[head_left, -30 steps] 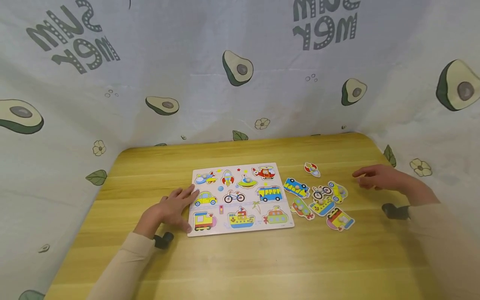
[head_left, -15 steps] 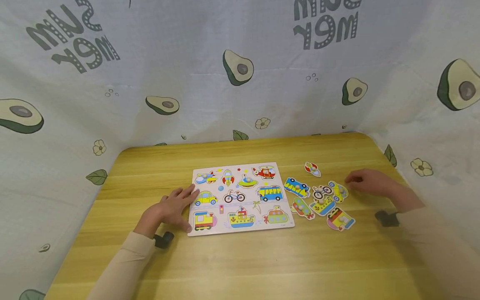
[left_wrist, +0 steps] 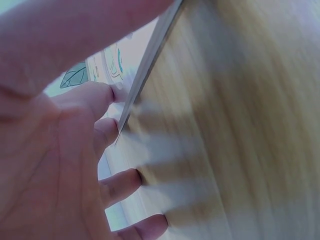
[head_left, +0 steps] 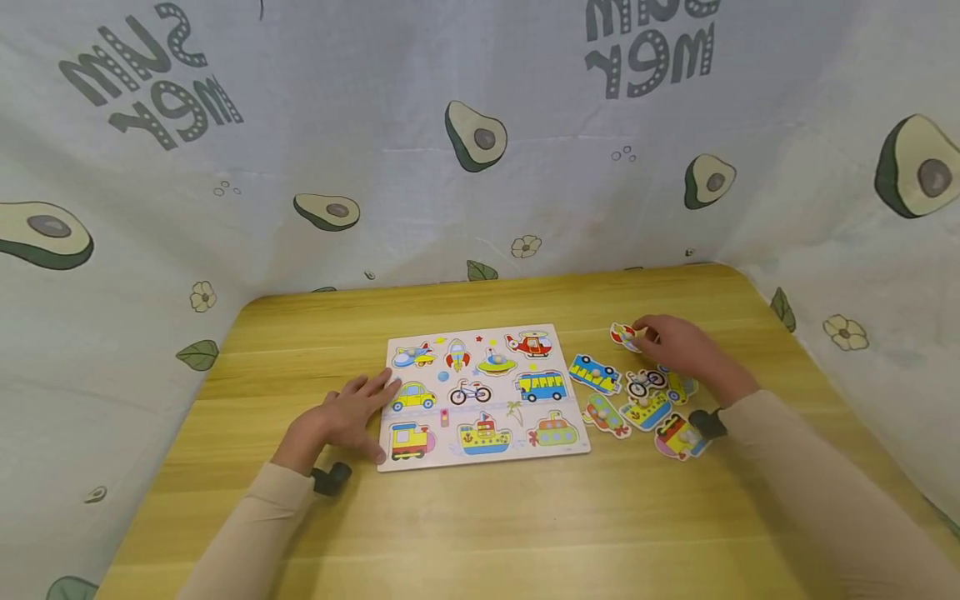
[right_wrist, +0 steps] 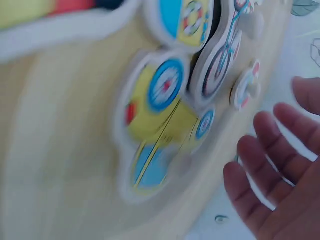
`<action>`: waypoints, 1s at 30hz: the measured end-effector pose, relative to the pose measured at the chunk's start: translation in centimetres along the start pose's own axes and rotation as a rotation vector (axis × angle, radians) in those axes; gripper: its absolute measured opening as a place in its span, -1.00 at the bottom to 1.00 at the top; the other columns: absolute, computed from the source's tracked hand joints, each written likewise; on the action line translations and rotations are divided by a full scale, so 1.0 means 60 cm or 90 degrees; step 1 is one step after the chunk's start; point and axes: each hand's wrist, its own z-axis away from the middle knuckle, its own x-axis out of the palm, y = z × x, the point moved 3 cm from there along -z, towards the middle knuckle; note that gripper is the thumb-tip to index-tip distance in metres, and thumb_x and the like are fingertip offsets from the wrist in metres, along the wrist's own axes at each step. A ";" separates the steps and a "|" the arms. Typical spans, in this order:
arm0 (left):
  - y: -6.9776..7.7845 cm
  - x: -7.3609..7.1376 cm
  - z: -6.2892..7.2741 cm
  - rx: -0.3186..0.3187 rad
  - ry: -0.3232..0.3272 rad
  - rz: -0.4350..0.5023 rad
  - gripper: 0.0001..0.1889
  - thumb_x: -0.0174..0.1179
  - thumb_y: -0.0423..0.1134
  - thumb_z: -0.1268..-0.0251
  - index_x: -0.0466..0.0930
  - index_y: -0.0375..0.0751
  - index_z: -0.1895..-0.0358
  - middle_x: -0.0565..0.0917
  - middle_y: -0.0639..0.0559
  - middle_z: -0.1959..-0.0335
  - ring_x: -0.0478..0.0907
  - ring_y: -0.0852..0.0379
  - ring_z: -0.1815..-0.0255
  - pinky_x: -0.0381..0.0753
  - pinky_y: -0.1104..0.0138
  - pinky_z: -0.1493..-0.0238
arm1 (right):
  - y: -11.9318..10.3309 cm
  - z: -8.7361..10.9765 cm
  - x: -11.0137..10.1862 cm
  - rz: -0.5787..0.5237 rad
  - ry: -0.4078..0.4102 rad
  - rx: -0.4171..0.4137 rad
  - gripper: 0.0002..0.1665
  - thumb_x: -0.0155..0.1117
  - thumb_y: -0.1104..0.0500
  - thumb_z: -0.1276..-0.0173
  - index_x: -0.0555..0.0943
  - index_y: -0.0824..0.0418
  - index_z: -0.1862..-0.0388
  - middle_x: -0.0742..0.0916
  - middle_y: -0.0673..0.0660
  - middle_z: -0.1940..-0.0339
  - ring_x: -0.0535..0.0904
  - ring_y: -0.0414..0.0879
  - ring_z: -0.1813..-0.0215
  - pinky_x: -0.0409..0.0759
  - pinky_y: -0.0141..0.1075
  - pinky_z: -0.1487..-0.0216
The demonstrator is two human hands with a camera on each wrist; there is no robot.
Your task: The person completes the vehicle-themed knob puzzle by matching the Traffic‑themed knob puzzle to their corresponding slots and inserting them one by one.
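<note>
Head view, left to right: left hand (head_left: 341, 421) flat on the wooden table (head_left: 480, 533), fingers straight and relaxed, holding nothing, fingertips touching the left edge of the puzzle board (head_left: 480, 396). Board lying flat mid-table, printed with vehicles. Just right of it, loose pieces scattered: blue bus piece (head_left: 592, 373), bicycle piece (head_left: 643, 382), yellow car piece (right_wrist: 160, 115) close up in the right wrist view. Farther back, rocket piece (head_left: 622, 336) flat on the table. Right hand (head_left: 678, 350) above the pieces, fingers spread and relaxed, gripping nothing, fingertips just beside the rocket piece. Avocado-print cloth (head_left: 480, 150) behind.
</note>
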 end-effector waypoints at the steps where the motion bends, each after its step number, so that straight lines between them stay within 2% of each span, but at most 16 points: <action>1: 0.000 0.000 0.000 -0.001 0.000 0.001 0.20 0.56 0.02 0.12 -0.04 0.01 -0.61 -0.18 -0.05 -0.68 -0.20 -0.39 -0.62 -0.11 -0.43 -0.44 | -0.005 -0.005 0.002 0.001 -0.007 0.012 -0.51 0.10 0.08 -0.50 0.50 0.45 -0.19 0.69 0.32 0.19 0.54 0.01 0.28 0.54 -0.11 0.23; 5: 0.001 0.001 -0.002 0.001 -0.001 0.003 0.20 0.56 0.02 0.12 -0.04 0.03 -0.61 -0.17 -0.04 -0.68 -0.19 -0.38 -0.63 -0.12 -0.43 -0.44 | -0.011 -0.019 0.009 0.009 -0.038 0.049 -0.49 0.06 0.04 -0.51 0.51 0.47 -0.16 0.69 0.40 0.09 0.58 0.12 0.19 0.58 0.03 0.09; 8: 0.000 0.002 -0.003 0.000 0.000 -0.003 0.21 0.56 0.04 0.13 -0.04 0.04 -0.61 -0.18 -0.03 -0.68 -0.19 -0.37 -0.63 -0.12 -0.43 -0.44 | -0.010 -0.028 0.013 0.019 -0.047 0.057 -0.53 0.08 0.07 -0.49 0.55 0.46 -0.10 0.70 0.39 0.08 0.58 0.13 0.18 0.59 0.06 0.04; 14: -0.003 0.002 -0.002 -0.006 0.002 -0.011 0.21 0.56 0.06 0.13 -0.05 0.05 -0.61 -0.18 -0.03 -0.68 -0.19 -0.37 -0.63 -0.11 -0.43 -0.44 | -0.015 -0.043 0.018 0.052 -0.040 0.054 -0.63 0.16 0.11 -0.43 0.61 0.38 -0.01 0.72 0.32 0.15 0.57 0.06 0.25 0.60 -0.01 0.11; 21: -0.003 0.002 -0.002 -0.004 0.005 -0.007 0.20 0.56 0.03 0.13 -0.04 0.06 -0.61 -0.18 -0.01 -0.68 -0.19 -0.37 -0.63 -0.12 -0.42 -0.45 | -0.018 -0.043 0.020 0.048 -0.032 0.068 -0.73 0.19 0.19 -0.40 0.65 0.34 0.05 0.71 0.32 0.18 0.55 0.07 0.26 0.59 -0.04 0.15; 27: -0.004 0.001 -0.003 -0.010 0.004 -0.007 0.21 0.56 0.04 0.14 -0.04 0.06 -0.61 -0.18 -0.01 -0.68 -0.20 -0.36 -0.63 -0.13 -0.42 -0.46 | -0.026 -0.050 0.021 0.065 -0.031 0.050 -0.70 0.11 0.22 -0.44 0.63 0.34 -0.03 0.72 0.30 0.18 0.55 0.07 0.25 0.59 0.00 0.10; 30: -0.005 0.000 -0.004 -0.008 0.001 -0.009 0.21 0.56 0.04 0.13 -0.04 0.06 -0.61 -0.19 -0.01 -0.68 -0.19 -0.36 -0.63 -0.13 -0.42 -0.45 | -0.030 -0.051 0.021 0.066 -0.032 0.070 -0.58 0.12 0.14 -0.45 0.54 0.41 -0.13 0.70 0.37 0.09 0.57 0.12 0.18 0.59 0.06 0.02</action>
